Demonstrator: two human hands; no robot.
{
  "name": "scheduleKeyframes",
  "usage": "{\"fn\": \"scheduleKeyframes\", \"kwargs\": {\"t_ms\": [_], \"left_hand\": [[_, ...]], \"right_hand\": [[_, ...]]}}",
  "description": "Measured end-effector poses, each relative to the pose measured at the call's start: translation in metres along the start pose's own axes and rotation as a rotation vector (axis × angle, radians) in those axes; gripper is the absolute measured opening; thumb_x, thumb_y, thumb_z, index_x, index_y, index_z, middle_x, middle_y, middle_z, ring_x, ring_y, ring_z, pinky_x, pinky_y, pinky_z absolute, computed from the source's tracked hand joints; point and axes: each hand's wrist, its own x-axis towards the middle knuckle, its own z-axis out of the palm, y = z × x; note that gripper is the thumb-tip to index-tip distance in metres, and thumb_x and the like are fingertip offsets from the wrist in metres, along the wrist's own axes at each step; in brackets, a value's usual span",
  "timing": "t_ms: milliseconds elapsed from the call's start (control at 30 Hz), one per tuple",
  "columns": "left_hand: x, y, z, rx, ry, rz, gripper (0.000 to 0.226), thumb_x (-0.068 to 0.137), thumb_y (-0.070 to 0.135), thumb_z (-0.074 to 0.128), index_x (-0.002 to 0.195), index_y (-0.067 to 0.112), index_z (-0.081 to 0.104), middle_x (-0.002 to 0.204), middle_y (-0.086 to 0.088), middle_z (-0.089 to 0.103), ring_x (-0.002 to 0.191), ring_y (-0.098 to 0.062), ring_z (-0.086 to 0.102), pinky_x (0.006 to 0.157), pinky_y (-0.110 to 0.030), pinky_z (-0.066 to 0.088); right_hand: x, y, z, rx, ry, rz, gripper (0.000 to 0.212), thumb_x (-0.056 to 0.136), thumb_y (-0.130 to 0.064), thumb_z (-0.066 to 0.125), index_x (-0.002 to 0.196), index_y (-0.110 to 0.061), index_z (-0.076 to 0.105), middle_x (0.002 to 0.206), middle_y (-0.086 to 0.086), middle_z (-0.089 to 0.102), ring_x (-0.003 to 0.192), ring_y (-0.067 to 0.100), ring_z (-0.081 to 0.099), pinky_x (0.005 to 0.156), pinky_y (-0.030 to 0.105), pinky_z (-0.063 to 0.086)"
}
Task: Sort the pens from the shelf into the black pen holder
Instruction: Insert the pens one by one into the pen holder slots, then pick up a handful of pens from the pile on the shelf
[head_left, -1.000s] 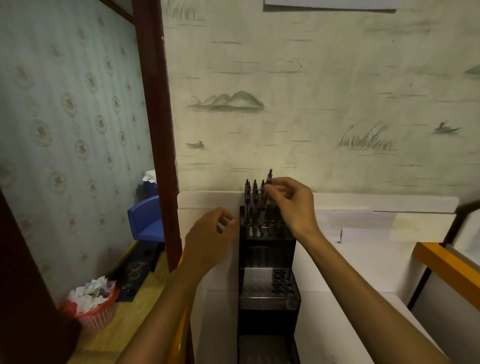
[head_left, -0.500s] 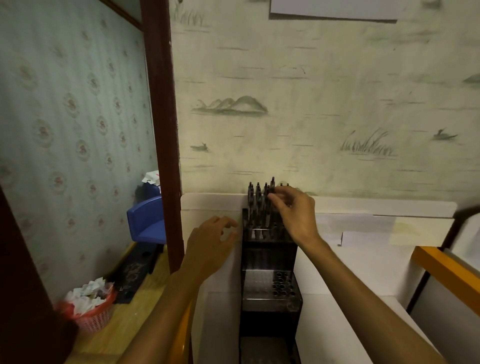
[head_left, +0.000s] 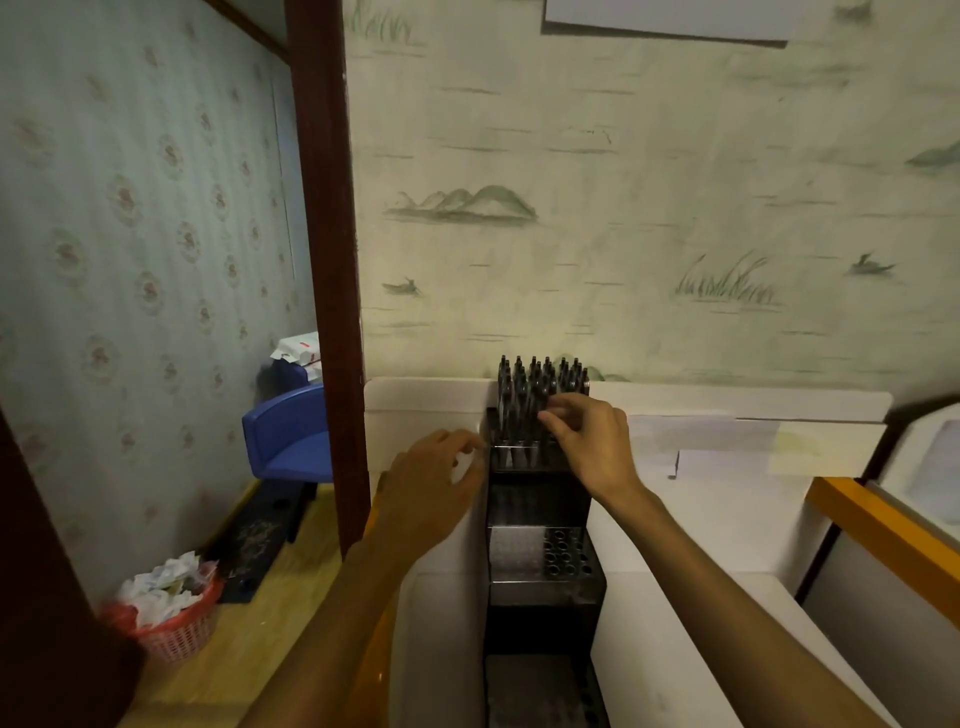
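The black tiered pen holder (head_left: 540, 592) stands upright between white shelf panels, against the wall. Its top tier is packed with several dark pens (head_left: 527, 379) standing upright. My right hand (head_left: 592, 447) is at that top tier, with its fingertips curled round the shaft of one pen on the right side of the bunch. My left hand (head_left: 431, 488) hovers at the holder's left edge, level with the top tier, fingers loosely curled and holding nothing. The middle tier shows a block of empty round holes (head_left: 563, 556) on its right half.
White shelf panels (head_left: 727, 415) flank the holder, with an orange-edged board (head_left: 883, 525) at right. A dark red post (head_left: 327, 260) rises at left. Beyond it stand a blue chair (head_left: 291, 436) and a red basket of crumpled paper (head_left: 171, 618) on the wooden floor.
My right hand has lowered a raised pen down into the top tier until its tip is level with the others. My left hand stayed beside the holder.
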Motion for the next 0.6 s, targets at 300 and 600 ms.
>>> {"fn": "scheduleKeyframes", "kwargs": {"t_ms": [300,600], "left_hand": [[0.001,0.036,0.011,-0.038,-0.085,0.104,0.02,0.098,0.031,0.057,0.117,0.028,0.062,0.101,0.008,0.061,0.091,-0.008,0.056,0.083,-0.027,0.05],[-0.008,0.095,0.065,-0.146,-0.263,0.182,0.038,0.099,0.037,0.054,0.138,0.033,0.055,0.13,0.008,0.059,0.116,-0.015,0.057,0.101,-0.042,0.047]], "right_hand": [[-0.036,-0.005,-0.029,-0.08,-0.009,0.015,0.024,0.094,-0.029,0.064,0.116,-0.02,0.07,0.108,-0.004,0.073,0.091,0.003,0.066,0.083,0.018,0.052],[-0.101,0.036,-0.095,-0.413,-0.125,0.097,0.03,0.096,-0.04,0.057,0.123,-0.029,0.063,0.125,-0.006,0.062,0.11,0.013,0.06,0.089,0.028,0.047]]}}
